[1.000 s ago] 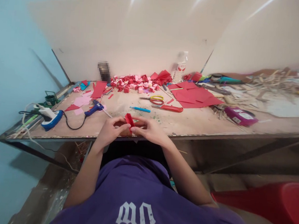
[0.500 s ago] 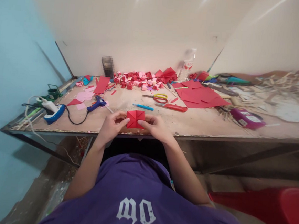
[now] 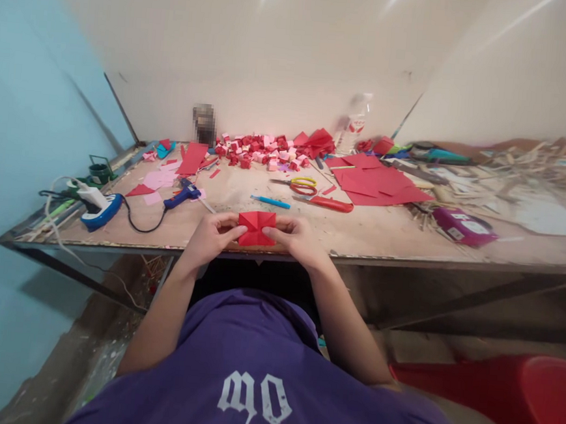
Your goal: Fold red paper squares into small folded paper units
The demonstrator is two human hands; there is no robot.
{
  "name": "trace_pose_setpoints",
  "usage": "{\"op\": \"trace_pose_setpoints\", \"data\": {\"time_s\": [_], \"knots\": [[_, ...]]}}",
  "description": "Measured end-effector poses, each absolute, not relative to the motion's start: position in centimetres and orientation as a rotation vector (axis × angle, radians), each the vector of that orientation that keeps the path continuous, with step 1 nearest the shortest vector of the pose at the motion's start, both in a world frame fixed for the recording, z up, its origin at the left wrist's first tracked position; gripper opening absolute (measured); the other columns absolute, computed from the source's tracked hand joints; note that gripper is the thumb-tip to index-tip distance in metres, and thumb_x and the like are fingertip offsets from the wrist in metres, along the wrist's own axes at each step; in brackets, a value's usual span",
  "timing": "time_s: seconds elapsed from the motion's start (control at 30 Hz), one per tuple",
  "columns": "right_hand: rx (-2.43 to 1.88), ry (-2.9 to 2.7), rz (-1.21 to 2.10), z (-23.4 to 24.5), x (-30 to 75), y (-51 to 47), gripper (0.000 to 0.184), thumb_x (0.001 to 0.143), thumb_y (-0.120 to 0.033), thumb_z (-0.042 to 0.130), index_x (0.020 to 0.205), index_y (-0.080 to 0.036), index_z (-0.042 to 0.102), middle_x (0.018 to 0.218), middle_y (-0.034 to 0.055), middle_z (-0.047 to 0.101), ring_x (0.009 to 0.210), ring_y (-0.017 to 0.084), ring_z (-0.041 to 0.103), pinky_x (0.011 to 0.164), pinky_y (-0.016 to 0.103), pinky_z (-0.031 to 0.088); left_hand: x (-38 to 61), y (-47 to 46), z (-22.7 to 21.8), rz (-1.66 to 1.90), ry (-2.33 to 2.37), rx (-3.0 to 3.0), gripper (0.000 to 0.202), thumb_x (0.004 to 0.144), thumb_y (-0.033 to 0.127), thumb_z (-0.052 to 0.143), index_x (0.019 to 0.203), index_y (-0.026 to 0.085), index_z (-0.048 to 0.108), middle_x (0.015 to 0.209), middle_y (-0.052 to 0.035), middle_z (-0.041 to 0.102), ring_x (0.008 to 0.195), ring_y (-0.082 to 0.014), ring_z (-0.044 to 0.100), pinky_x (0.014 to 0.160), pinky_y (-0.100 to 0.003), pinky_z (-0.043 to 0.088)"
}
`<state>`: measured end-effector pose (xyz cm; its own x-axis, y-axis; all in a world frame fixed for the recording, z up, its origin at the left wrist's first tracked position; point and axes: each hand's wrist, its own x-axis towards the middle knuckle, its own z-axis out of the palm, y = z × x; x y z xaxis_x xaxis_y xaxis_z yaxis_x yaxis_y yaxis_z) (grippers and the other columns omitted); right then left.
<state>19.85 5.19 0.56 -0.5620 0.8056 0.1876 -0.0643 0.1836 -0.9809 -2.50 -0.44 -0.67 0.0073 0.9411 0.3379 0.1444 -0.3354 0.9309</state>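
Note:
A small square of folded red paper [image 3: 257, 228], with crease lines meeting at its middle, is held up at the table's front edge. My left hand [image 3: 215, 238] pinches its left side, thumb on the front face and fingers behind. On the opposite side, my right hand [image 3: 298, 240] grips it the same way. Just beyond the paper lie a blue pen-like tool [image 3: 271, 202], a red-handled knife [image 3: 330, 204] and scissors [image 3: 304, 186] with yellow and red handles.
A pile of small red and pink folded paper pieces [image 3: 263, 151] lies at the back. Red sheets [image 3: 380, 184] are right of it, near a plastic bottle [image 3: 354, 126]. At left are a blue glue gun [image 3: 184, 193] and a power strip [image 3: 101, 212]. A tape measure [image 3: 464, 226] lies right.
The folded paper looks slightly wider between my hands, its sides drawn a little apart. Both hands keep their hold, and the view has shifted slightly.

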Motion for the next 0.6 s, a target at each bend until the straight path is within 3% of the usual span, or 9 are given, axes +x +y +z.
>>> {"op": "trace_pose_setpoints", "data": {"time_s": [0.13, 0.27, 0.43, 0.6], "knots": [[-0.744, -1.666, 1.523, 0.68, 19.99, 5.13, 0.022, 0.076, -0.037, 0.092, 0.091, -0.021, 0.089, 0.084, 0.0024, 0.084, 0.076, 0.021, 0.074, 0.079, 0.032, 0.058, -2.34, -0.59, -0.1, 1.424, 1.132, 1.49, 0.03, 0.076, 0.043, 0.088, 0.089, 0.017, 0.081, 0.081, -0.0031, 0.081, 0.071, -0.0183, 0.073, 0.064, -0.027, 0.061], [-0.733, -1.665, 1.522, 0.69, 19.93, 5.1, 0.022, 0.076, -0.036, 0.091, 0.091, -0.021, 0.089, 0.085, 0.0021, 0.084, 0.076, 0.02, 0.073, 0.075, 0.03, 0.056, -2.36, -0.59, -0.02, 1.426, 1.134, 1.501, 0.028, 0.078, 0.043, 0.087, 0.087, 0.017, 0.078, 0.079, -0.0036, 0.08, 0.07, -0.0177, 0.072, 0.067, -0.028, 0.062], [-0.703, -1.695, 1.482, 0.56, 19.82, 5.19, 0.017, 0.079, -0.034, 0.089, 0.09, -0.021, 0.088, 0.084, 0.0025, 0.083, 0.08, 0.022, 0.074, 0.081, 0.033, 0.057, -2.33, -0.58, -0.08, 1.352, 1.088, 1.558, 0.038, 0.085, 0.048, 0.085, 0.108, 0.018, 0.079, 0.103, -0.0081, 0.083, 0.098, -0.0238, 0.079, 0.086, -0.032, 0.064], [-0.713, -1.759, 1.423, 0.38, 19.85, 5.27, 0.021, 0.084, -0.038, 0.084, 0.094, -0.02, 0.088, 0.087, 0.0036, 0.082, 0.084, 0.025, 0.074, 0.084, 0.037, 0.059, -1.83, -0.68, 0.33, 1.291, 1.096, 1.591, 0.05, 0.077, 0.049, 0.092, 0.111, 0.018, 0.073, 0.107, -0.0086, 0.081, 0.097, -0.0248, 0.077, 0.079, -0.03, 0.062]]}}
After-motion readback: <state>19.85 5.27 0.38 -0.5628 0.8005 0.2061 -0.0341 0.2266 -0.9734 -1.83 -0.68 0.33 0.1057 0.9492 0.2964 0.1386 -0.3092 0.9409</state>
